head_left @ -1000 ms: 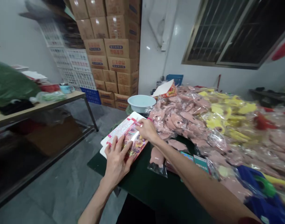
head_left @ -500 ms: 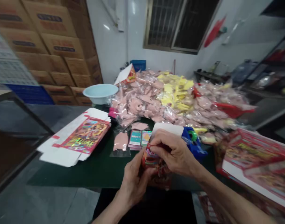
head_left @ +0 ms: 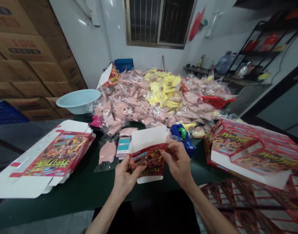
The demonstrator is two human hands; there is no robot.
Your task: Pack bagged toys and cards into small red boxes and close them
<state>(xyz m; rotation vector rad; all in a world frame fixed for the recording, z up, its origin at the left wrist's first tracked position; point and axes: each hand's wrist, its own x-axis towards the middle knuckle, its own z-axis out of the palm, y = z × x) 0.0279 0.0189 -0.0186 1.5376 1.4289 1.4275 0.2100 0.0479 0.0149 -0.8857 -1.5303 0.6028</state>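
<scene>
Red card forms the carton (head_left: pixel 155 162) we hold over the green table (head_left: pixel 102 188), white flaps (head_left: pixel 149 137) out above and below. Our left hand (head_left: pixel 126 178) grips its left side, thumb across the front; our right hand (head_left: pixel 180 162) pinches the right edge. We seem to be shaping it; next likely calls for steadying its walls to fold a flap. Flat cartons (head_left: pixel 58 151) lie leftward.
</scene>
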